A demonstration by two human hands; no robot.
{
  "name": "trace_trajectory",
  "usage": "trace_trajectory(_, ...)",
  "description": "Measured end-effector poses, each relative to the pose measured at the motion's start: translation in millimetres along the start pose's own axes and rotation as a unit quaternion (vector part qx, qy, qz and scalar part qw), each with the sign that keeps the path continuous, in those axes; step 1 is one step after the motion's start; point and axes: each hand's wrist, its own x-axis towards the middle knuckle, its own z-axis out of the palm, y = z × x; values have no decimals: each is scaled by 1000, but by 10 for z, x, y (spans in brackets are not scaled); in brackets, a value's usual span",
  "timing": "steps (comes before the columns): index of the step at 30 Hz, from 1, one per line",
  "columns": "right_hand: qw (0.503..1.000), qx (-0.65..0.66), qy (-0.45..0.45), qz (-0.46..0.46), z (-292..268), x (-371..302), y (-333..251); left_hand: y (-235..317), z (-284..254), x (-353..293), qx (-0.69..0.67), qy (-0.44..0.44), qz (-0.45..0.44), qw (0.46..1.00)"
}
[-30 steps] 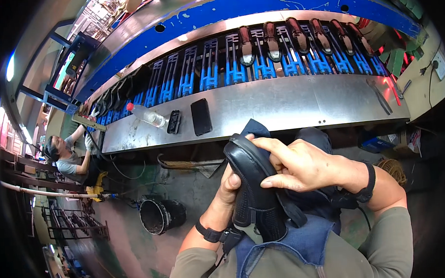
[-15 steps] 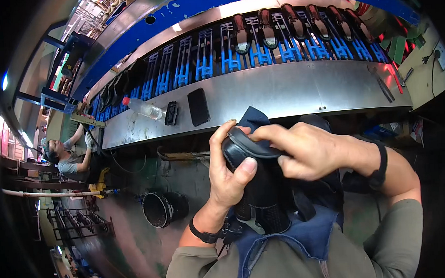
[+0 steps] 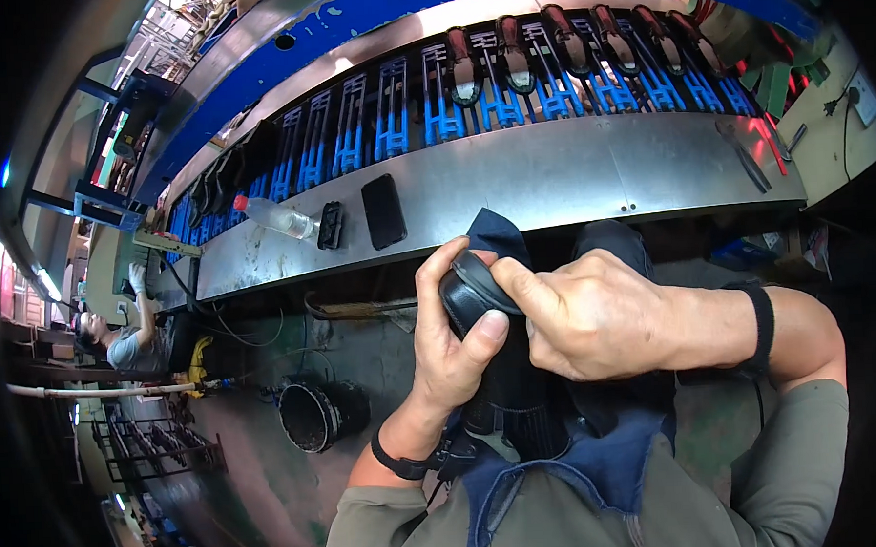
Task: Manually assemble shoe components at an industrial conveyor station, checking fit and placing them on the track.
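Indoors, metal worktop (image 3: 512,177) beyond the hands (image 3: 451,346) (image 3: 601,320).

Layout around the gripped shoe (image 3: 462,305).
Beyond the grip, a bench (image 3: 512,172) bears bottle (image 3: 285,220) and phone (image 3: 383,211) leftward, a tool (image 3: 744,158) rightward; racked shoes (image 3: 568,51) lie behind it. Left: a bucket (image 3: 350,410).

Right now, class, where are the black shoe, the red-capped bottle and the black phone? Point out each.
Black shoe (image 3: 507,382), head view, on its upper.
Red-capped bottle (image 3: 281,218), head view, on its clear body.
Black phone (image 3: 385,212), head view, on its dark face.
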Motion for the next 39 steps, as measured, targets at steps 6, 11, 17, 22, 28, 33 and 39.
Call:
trace_trajectory(6,959,261,101,-33,242,-11,303,-8,15,18,-14,-10,15,1000)
trace_trajectory(11,999,27,40,-25,147,151,55,-244,-53,26,-45,-3,-17,999)
trace_trajectory(17,988,-39,32,143,502,-262,-230,-669,-77,6,-279,29,-179,943)
trace_trajectory(22,987,-62,-31,143,719,-1076,-422,-1183,-109,22,-326,-42,-251,910)
trace_trajectory(28,977,-64,76,-190,644,-641,305,-914,41,512,-228,-10,-323,918)
trace_trajectory(33,955,171,199,139,212,-404,301,-648,-173,71,194,-114,-254,941)
trace_trajectory(39,667,526,186,494,1047,-615,1478,-1430,302,623,-196,89,-243,946)
